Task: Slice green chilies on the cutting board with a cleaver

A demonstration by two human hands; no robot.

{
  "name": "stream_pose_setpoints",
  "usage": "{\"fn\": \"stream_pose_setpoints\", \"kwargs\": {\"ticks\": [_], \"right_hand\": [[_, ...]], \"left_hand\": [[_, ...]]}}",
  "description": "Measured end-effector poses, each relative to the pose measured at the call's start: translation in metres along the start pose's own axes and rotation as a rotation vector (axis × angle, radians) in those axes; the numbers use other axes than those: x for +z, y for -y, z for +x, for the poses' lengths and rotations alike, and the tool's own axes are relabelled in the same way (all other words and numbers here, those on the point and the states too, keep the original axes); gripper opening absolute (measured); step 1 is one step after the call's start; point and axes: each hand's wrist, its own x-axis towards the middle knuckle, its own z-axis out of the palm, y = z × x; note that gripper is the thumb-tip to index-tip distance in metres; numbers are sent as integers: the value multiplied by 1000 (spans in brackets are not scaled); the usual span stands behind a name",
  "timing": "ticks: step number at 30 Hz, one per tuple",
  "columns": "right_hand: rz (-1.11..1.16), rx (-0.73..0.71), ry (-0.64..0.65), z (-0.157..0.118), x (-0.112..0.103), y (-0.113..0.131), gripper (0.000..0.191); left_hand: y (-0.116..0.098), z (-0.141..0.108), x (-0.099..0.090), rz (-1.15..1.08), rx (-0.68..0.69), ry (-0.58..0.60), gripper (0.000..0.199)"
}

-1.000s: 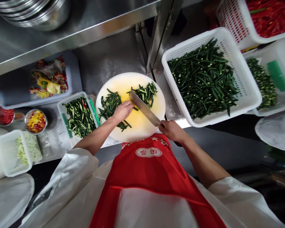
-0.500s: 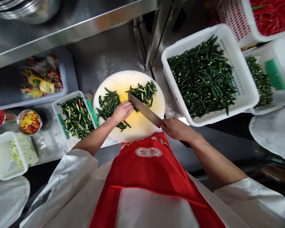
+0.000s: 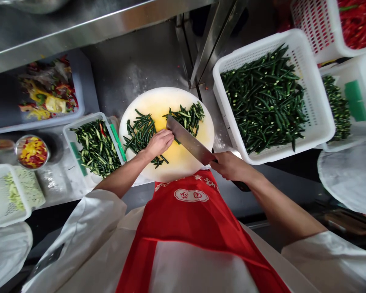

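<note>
On a round white cutting board (image 3: 167,173) lie two heaps of green chili peppers: whole-looking slim ones (image 3: 139,132) to the left and cut pieces (image 3: 189,117) to the right. My right hand (image 3: 228,165) grips the dark handle of a cleaver (image 3: 191,140), whose broad blade slants up and left across the board. Curled beside the blade's far end is my left hand (image 3: 161,143), its fingers pressed down on a green chili pepper. Only a dark green bit of that pepper shows by the blade; the fingers hide the rest.
A white basket (image 3: 319,140) of green chilies stands right, near a basket of red peppers (image 3: 358,26). Left of the board sit a clear tub of sliced green chilies (image 3: 96,146), a metal bowl of yellow and red pieces (image 3: 33,152) and a grey tray (image 3: 82,87). A steel shelf edge (image 3: 103,30) runs above.
The whole view has shifted slightly. Both hands and the cleaver keep nearly the same place over the board, and the pepper heaps look much the same.
</note>
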Motion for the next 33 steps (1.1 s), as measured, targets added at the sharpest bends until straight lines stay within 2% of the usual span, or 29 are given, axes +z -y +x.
{"fn": "stream_pose_setpoints", "kwargs": {"ticks": [6,10,14,16,19,20,22,24,26,30,33], "right_hand": [[-8,23,20,17,12,3,23],[-26,-26,-100,47,29,13,24],[24,-56,-153,64,29,21,26],[49,-63,-177,60,24,19,27],[22,-59,-236,39,24,7,29],[0,-65,-240,30,26,2,30],[-45,-91,-209,14,32,-8,30],[-65,-119,-141,1,41,-16,30],[-53,-147,-84,-7,50,-22,30],[-24,-146,-67,-8,63,-30,30],[-29,-108,-126,-2,67,-31,32]], "left_hand": [[4,-2,2,-53,-24,14,28],[5,-1,5,-60,-23,12,26],[0,-1,-6,-44,-29,9,25],[-4,-6,-21,-58,-61,-19,24],[-8,-23,-47,-54,-191,-115,21],[-8,-29,-54,-46,-228,-121,20],[-8,-43,-63,-32,-250,-51,20],[-4,-53,-63,-1,-221,68,22],[1,-60,-59,60,-216,131,22],[9,-62,-47,232,-293,152,16],[2,-52,-41,329,-292,145,12]]}}
